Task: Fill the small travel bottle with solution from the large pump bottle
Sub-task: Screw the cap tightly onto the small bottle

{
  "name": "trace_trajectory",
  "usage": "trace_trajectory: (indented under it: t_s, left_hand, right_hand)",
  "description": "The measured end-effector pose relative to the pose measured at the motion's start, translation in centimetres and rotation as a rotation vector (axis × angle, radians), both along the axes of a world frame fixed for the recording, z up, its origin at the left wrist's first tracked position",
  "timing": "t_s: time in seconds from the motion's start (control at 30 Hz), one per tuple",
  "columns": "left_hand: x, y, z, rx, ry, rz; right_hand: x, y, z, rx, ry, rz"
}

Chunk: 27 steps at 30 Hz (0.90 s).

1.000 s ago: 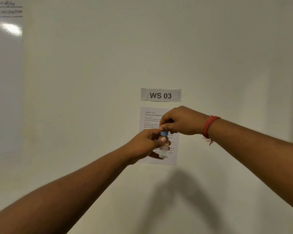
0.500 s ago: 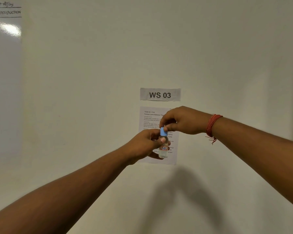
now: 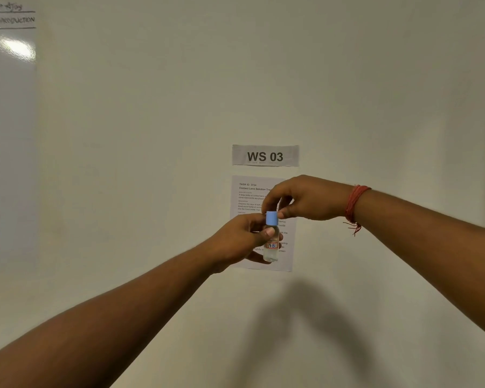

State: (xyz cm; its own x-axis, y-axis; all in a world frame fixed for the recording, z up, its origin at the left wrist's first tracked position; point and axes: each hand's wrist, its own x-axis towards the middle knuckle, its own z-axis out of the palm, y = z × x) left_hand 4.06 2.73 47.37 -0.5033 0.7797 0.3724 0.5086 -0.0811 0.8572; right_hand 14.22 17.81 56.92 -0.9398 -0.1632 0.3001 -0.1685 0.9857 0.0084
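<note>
Both hands (image 3: 244, 239) hold bottle (image 3: 271, 242) before wall (image 3: 151, 135).

Dim, even light; glare patch on whiteboard (image 3: 14, 49), soft arm shadow on wall (image 3: 305, 326) below, slight blur.

A white paper sign (image 3: 265, 156) taped to the wall reads "WS 03". Directly at its 6 o'clock, a printed sheet (image 3: 249, 197) begins "TASK ID: 3724" and "Contact Lens Solution Tra…"; its smaller lines are too blurred to read. The small bottle (image 3: 271, 242) carries a red-bordered label marked "7B". Far toward 10 o'clock, a whiteboard (image 3: 14, 107) shows handwritten "PRODUCTION".
</note>
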Motion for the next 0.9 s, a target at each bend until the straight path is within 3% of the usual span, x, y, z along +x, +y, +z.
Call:
trace_trajectory:
  t_s: [0.9]
  left_hand:
    - [-0.11, 0.07, -0.46, 0.017, -0.001, -0.027]
  right_hand:
    - [-0.72, 0.36, -0.48, -0.030, 0.048, 0.002]
